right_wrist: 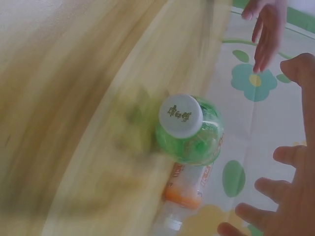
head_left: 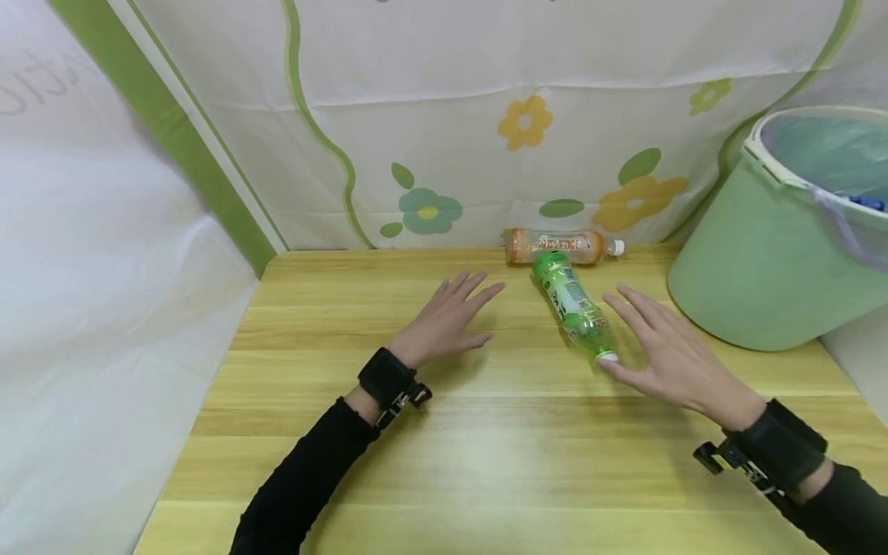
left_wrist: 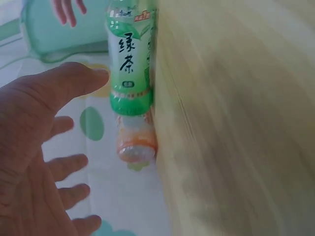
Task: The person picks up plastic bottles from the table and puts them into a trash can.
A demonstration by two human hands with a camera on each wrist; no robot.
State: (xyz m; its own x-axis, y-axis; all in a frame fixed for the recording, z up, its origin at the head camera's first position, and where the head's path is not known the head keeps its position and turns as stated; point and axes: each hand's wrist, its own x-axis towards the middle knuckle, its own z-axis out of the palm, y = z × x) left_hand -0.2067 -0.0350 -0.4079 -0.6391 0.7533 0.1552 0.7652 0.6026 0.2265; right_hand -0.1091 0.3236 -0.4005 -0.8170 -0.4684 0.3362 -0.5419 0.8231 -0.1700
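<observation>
A green tea bottle (head_left: 572,301) with a white cap lies on its side on the wooden table (head_left: 479,455), cap end toward the person. Behind it, along the back edge, lies a clear bottle with an orange label (head_left: 555,245). My right hand (head_left: 662,351) hovers beside the green bottle's cap end, fingers spread; whether the thumb touches the cap I cannot tell. To the left, my left hand (head_left: 447,320) is held above the table with its fingers extended and nothing in it. In the right wrist view the white cap (right_wrist: 180,116) faces the camera.
A light green bin (head_left: 770,247) with a plastic liner stands at the right, something blue inside it. A white cloth (head_left: 444,131) with printed flowers hangs behind the table's back edge. Another white cloth (head_left: 104,308) borders the left side.
</observation>
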